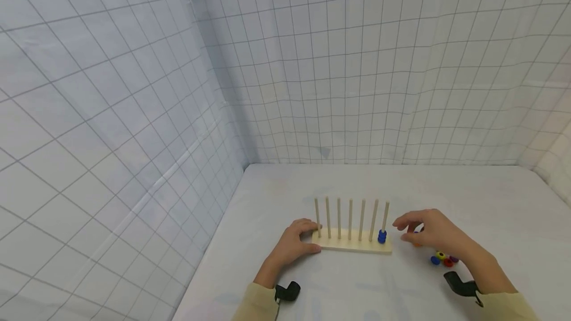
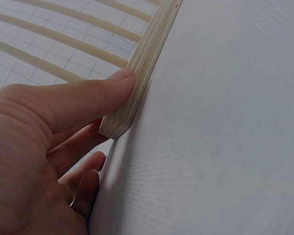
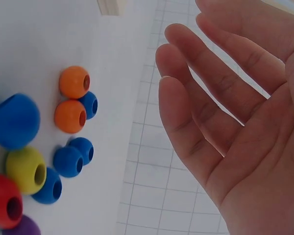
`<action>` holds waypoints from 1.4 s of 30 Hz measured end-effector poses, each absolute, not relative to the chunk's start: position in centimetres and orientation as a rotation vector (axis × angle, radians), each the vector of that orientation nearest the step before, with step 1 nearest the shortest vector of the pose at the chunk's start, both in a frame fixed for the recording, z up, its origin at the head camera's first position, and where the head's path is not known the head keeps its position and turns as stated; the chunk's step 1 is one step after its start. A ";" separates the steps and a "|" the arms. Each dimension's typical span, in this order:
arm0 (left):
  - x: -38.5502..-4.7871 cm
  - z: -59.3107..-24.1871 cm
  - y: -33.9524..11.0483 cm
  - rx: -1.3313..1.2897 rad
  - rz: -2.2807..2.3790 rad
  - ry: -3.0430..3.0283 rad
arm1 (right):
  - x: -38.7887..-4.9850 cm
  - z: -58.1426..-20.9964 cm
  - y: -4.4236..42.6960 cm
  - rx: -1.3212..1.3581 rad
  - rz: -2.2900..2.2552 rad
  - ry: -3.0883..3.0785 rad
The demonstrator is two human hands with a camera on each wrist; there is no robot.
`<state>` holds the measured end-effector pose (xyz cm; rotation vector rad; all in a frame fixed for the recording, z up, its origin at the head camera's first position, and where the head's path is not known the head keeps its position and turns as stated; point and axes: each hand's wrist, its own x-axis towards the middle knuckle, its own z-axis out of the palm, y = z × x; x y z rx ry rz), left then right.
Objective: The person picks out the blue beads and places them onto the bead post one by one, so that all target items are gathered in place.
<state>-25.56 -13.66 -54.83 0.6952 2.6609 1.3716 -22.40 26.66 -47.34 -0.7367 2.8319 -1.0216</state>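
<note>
A pale wooden pegboard [image 1: 343,245] with a row of upright pegs stands on the table. My left hand [image 1: 291,245] grips its left end, the thumb pressed on the front edge in the left wrist view. Blue beads [image 1: 382,237] sit low on the rightmost peg. To the right of the board, my right hand [image 1: 439,233] is raised with loosely bent fingers and holds nothing. Below it lie loose beads: orange ones [image 3: 70,116], several blue ones [image 3: 67,161], a yellow one [image 3: 25,169], a red one [image 3: 2,201] and a purple one [image 3: 23,228].
The white table [image 1: 339,286] extends around the board. White cloth with a dark grid [image 1: 334,88] hangs behind it and at the left side. Each wrist carries a black camera mount, such as the right one [image 1: 459,285].
</note>
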 end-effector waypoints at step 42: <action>-25.7 -54.9 -13.5 0.663 1.380 2.652 | -19.0 -49.2 31.1 -0.668 -0.531 2.868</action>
